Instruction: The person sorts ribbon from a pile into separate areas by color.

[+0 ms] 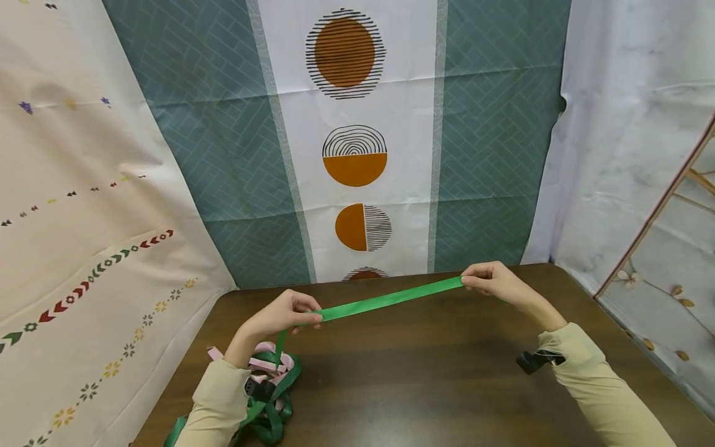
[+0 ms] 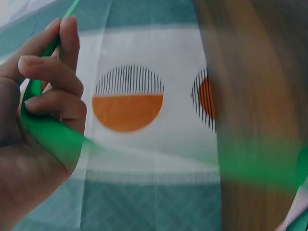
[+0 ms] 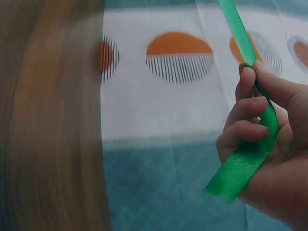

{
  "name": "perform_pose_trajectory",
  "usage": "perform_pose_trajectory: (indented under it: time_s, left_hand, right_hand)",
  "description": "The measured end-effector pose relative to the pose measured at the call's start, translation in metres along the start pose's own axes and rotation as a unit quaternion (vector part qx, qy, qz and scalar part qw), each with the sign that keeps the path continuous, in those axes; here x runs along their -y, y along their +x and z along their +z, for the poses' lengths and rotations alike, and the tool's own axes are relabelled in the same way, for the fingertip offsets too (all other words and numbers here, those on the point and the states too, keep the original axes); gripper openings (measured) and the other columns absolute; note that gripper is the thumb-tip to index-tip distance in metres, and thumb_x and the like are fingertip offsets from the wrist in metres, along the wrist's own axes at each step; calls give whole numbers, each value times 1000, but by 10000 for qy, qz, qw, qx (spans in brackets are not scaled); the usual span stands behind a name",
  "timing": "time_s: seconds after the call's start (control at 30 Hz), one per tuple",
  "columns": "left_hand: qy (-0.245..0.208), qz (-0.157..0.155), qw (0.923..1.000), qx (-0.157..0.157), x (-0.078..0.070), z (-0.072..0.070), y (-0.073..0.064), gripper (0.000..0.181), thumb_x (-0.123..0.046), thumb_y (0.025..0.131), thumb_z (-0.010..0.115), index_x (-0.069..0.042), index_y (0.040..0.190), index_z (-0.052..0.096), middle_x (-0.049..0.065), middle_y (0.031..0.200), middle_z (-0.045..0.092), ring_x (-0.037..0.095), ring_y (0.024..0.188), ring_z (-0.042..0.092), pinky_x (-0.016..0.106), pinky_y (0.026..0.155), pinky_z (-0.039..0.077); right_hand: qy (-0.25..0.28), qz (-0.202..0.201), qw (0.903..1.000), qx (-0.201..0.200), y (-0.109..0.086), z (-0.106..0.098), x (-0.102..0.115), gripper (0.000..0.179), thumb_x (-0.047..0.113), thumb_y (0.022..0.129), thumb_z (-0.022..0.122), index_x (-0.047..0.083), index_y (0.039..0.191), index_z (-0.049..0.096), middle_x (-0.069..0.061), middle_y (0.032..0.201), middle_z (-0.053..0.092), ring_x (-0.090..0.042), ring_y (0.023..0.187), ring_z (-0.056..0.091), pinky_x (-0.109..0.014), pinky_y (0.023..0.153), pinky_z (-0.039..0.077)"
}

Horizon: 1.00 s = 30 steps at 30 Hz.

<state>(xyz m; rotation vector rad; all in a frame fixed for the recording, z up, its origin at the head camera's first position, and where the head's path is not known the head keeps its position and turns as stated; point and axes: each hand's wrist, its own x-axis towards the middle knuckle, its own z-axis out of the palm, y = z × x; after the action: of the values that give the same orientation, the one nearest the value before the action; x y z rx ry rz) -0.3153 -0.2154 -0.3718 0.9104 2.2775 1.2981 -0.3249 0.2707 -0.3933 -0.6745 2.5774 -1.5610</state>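
A bright green satin ribbon (image 1: 385, 302) stretches taut between both hands above the table, its right end higher. My left hand (image 1: 287, 313) pinches it between thumb and fingertips; from there the ribbon runs through the palm and trails down toward a pile. With thumb and forefinger my right hand (image 1: 497, 282) pinches the ribbon near its other end. In the right wrist view, the ribbon's loose cut end (image 3: 228, 180) hangs past the curled fingers. Below my left forearm lies a tangled heap of dark green ribbon (image 1: 270, 428) and pink ribbon (image 1: 268, 363), partly hidden by the sleeve.
The dark brown wooden table (image 1: 402, 385) ends at a hanging cloth (image 1: 486, 155) with orange and striped circles. A cream patterned cloth (image 1: 84, 248) borders the left side, and a white printed one (image 1: 625, 186) the right. Each wrist wears a small black camera (image 1: 536, 361).
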Motion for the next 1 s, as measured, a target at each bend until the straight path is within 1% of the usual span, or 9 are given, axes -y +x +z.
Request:
perform_pose_trajectory:
  time_s: [0.17, 0.33, 0.43, 0.53, 0.67, 0.77, 0.87, 0.93, 1.0]
  left_hand:
    - [-36, 94, 9996, 253, 3, -24, -18, 18, -13, 94, 62, 4, 99, 64, -4, 76, 71, 9, 44, 45, 25, 44, 42]
    - [-172, 88, 9995, 239, 12, -43, -34, 19, -11, 97, 57, 7, 103, 54, 1, 78, 72, 9, 43, 47, 26, 40, 39]
    - [-262, 120, 9996, 32, 21, -48, -40, 17, -12, 99, 54, 3, 107, 54, 2, 81, 73, 5, 44, 51, 27, 38, 37]
    - [-539, 228, 9978, -322, 32, -51, -44, 15, -9, 99, 52, -1, 110, 58, 1, 85, 74, 4, 46, 54, 24, 39, 38]
    - [-1037, 569, 9900, -763, 45, -54, -49, 21, 0, 98, 50, -7, 108, 67, -3, 89, 75, 5, 51, 54, 24, 43, 38]
    - [-1234, 664, 9862, -881, 51, -57, -51, 25, 4, 96, 50, -7, 105, 71, -5, 78, 70, 5, 52, 50, 27, 47, 38]
    - [-954, 356, 9899, -984, 53, -59, -51, 19, 0, 95, 54, 0, 106, 69, -2, 66, 59, 9, 53, 45, 30, 51, 40]
    - [-459, -42, 9922, -1161, 55, -59, -48, 20, -10, 96, 57, 3, 106, 68, 1, 64, 57, 13, 55, 48, 31, 55, 42]
    - [236, -397, 9898, -1345, 59, -59, -43, 25, -19, 97, 58, 2, 104, 70, 3, 72, 63, 14, 62, 55, 30, 61, 46]
  right_hand:
    - [-5, -129, 9999, -33, -12, -27, -11, 24, 19, 100, 53, -2, 104, 63, 4, 62, 46, -15, 50, 31, -34, 49, 32]
    - [-140, -351, 9992, -146, -22, -45, -25, 24, 15, 103, 46, -4, 115, 54, 8, 77, 60, -19, 49, 34, -34, 46, 32]
    - [-181, -365, 9989, -233, -27, -50, -35, 24, 15, 103, 45, -3, 117, 51, 10, 81, 65, -18, 45, 32, -33, 42, 31]
    - [57, -492, 9984, -265, -30, -54, -46, 20, 13, 103, 44, -1, 116, 49, 10, 81, 65, -20, 42, 28, -34, 39, 28]
    - [883, -761, 9931, -108, -34, -58, -63, 13, 6, 103, 41, 2, 112, 51, 10, 84, 65, -25, 47, 24, -39, 44, 24]
    - [1421, -761, 9869, 37, -36, -60, -71, 17, 3, 103, 39, 6, 109, 55, 9, 81, 61, -27, 52, 23, -41, 50, 23]
    - [1427, -594, 9880, -1, -36, -62, -73, 19, 5, 103, 40, 4, 108, 59, 7, 80, 57, -27, 56, 28, -40, 51, 26]
    - [1010, -415, 9938, -198, -34, -62, -73, 22, 10, 103, 42, -2, 107, 60, 6, 79, 58, -22, 56, 38, -36, 49, 32]
    - [374, -118, 9979, -525, -32, -61, -72, 28, 17, 103, 46, -4, 106, 62, 8, 80, 62, -16, 59, 49, -32, 50, 40]
